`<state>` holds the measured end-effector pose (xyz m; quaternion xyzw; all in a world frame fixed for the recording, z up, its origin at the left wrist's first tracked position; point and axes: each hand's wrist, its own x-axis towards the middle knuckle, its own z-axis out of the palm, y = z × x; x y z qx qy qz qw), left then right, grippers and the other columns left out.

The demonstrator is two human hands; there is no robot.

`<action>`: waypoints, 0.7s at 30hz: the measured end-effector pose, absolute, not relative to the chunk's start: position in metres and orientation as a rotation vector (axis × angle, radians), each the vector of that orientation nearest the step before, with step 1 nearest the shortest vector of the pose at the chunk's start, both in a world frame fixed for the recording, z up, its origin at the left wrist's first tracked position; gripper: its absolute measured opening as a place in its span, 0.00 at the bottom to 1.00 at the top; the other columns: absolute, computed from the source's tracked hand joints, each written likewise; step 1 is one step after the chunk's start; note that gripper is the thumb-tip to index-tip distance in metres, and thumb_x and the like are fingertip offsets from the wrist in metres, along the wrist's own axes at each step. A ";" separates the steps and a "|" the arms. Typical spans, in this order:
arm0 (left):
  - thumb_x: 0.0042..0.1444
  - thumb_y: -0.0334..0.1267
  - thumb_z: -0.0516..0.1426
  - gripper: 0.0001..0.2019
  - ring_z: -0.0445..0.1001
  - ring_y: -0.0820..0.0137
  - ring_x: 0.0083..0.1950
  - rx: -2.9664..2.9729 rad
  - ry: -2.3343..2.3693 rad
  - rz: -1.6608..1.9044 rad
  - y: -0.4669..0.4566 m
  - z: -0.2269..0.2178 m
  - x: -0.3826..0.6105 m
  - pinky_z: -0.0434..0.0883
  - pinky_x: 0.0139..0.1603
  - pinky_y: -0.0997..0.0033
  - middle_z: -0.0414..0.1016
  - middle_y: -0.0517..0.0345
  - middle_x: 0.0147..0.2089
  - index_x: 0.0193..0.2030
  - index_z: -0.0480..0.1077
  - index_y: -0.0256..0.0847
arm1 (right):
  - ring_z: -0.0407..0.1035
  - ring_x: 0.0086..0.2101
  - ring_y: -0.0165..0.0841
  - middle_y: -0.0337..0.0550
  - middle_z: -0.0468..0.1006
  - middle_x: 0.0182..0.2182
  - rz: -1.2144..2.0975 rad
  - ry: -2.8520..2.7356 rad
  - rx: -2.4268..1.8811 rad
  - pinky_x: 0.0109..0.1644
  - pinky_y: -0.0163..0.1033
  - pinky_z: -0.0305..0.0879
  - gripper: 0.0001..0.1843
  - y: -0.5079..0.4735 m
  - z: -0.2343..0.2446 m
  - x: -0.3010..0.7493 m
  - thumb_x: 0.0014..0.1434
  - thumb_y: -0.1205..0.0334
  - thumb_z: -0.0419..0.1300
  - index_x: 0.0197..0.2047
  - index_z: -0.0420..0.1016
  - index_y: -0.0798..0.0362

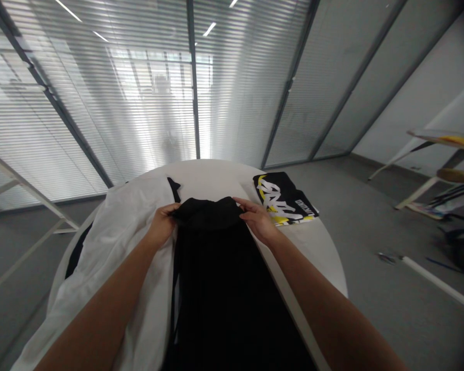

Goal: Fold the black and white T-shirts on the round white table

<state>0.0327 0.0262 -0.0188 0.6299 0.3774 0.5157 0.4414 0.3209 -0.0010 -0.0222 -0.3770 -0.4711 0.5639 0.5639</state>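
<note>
While left hand [164,225] and right hand [260,220] pinch its top corners, black garment [224,288] spans between them. White cloth [135,206]: garment's left.

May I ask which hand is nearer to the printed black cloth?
Right. The right hand is beside the printed black cloth, on its left; the left hand is farther left, across the black garment.

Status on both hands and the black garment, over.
Left hand, right hand: holding far end of black garment. Garment extends toward camera. Close by: white cloth left, folded printed garment right.
</note>
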 end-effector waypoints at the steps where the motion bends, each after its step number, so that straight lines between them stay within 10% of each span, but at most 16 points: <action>1: 0.48 0.32 0.60 0.06 0.73 0.70 0.34 1.548 0.917 1.290 0.027 -0.021 0.032 0.68 0.40 0.72 0.78 0.58 0.31 0.33 0.79 0.38 | 0.65 0.34 0.32 0.35 0.72 0.30 1.281 -1.129 -0.886 0.43 0.39 0.60 0.22 -0.001 -0.023 0.322 0.42 0.69 0.60 0.43 0.79 0.48; 7: 0.46 0.34 0.65 0.02 0.75 0.66 0.43 1.485 0.768 1.323 0.032 -0.028 0.029 0.68 0.50 0.65 0.78 0.54 0.40 0.25 0.77 0.40 | 0.64 0.33 0.32 0.37 0.68 0.29 1.167 -1.062 -0.727 0.40 0.40 0.60 0.06 0.000 -0.022 0.329 0.40 0.68 0.61 0.21 0.67 0.50; 21: 0.49 0.38 0.60 0.07 0.75 0.59 0.46 1.590 0.635 1.235 0.025 -0.021 0.027 0.69 0.51 0.58 0.78 0.48 0.38 0.23 0.77 0.40 | 0.64 0.32 0.32 0.36 0.65 0.27 1.189 -0.748 -0.930 0.39 0.41 0.65 0.08 0.002 -0.016 0.332 0.37 0.65 0.56 0.26 0.66 0.50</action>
